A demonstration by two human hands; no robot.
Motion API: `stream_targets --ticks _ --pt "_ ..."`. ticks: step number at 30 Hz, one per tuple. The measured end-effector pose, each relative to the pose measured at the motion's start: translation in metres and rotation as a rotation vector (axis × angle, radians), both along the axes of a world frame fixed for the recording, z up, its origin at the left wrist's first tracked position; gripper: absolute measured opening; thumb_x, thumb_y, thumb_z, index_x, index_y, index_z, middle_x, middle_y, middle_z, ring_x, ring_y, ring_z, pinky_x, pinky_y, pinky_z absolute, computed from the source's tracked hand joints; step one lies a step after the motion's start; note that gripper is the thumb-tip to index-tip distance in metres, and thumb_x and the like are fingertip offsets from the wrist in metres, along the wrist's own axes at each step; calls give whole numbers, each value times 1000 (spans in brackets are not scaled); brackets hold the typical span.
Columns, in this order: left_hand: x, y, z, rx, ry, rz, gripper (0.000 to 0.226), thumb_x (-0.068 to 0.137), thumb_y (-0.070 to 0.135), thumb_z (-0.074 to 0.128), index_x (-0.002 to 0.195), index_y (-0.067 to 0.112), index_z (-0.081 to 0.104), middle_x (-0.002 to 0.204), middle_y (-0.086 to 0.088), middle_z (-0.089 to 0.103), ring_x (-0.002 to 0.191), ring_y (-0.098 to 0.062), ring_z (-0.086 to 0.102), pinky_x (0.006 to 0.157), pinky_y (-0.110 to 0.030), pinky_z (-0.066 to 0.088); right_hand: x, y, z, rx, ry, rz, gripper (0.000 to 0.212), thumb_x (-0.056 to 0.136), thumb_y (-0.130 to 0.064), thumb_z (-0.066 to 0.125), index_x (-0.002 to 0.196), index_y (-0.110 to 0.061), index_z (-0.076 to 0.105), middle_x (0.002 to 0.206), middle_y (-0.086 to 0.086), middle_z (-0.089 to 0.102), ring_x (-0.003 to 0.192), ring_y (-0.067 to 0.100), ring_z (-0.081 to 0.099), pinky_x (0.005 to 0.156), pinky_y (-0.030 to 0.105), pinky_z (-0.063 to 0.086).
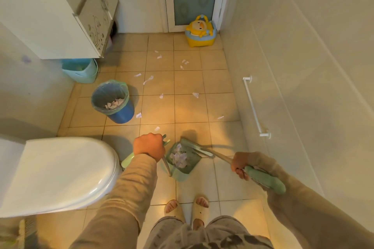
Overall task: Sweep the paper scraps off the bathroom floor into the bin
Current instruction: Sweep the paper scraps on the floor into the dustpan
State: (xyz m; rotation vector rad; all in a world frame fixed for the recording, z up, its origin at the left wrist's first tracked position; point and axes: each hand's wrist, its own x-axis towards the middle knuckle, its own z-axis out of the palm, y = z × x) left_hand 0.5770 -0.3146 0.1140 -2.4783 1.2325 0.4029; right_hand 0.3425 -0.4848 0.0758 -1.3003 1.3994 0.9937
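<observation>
The person stands on the tiled bathroom floor (188,111), both hands busy. The left hand (149,146) is closed around the handle of a green dustpan (180,162), which sits low in front of the feet and holds a small heap of white paper scraps (179,158). The right hand (241,164) grips the green handle of a broom (263,178), whose head lies at the dustpan's far right edge. To the left and farther off stands a blue bin (113,102) lined with a green bag, more white scraps lying at its bottom. A loose scrap (138,115) lies just beside the bin's right side, and others are scattered across the tiles farther away. A pale blue tub (81,70) sits beyond the bin under the cabinet (60,26); its contents cannot be seen. A yellow potty (200,32) stands by the far door, and the toilet's closed lid (60,170) fills the near left.
</observation>
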Motion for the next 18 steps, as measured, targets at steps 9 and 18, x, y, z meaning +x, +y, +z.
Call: stream_targets --ticks 9,18 --pt "24 60 -4 -91 62 177 31 92 41 50 110 18 62 107 -6 69 97 -27 65 81 -33 51 50 6 -6 -96 -47 -73 16 81 -3 46 65 -8 46 36 4 44 22 13 41 37 13 38" --pt "47 66 0 -139 44 354 32 92 42 51 108 17 63 103 -7 69 94 -28 66 80 -32 51 123 -1 -6 -89 -105 93 17 89 -5 46 73 -5 45 30 4 43 21 12 39 35 11 36"
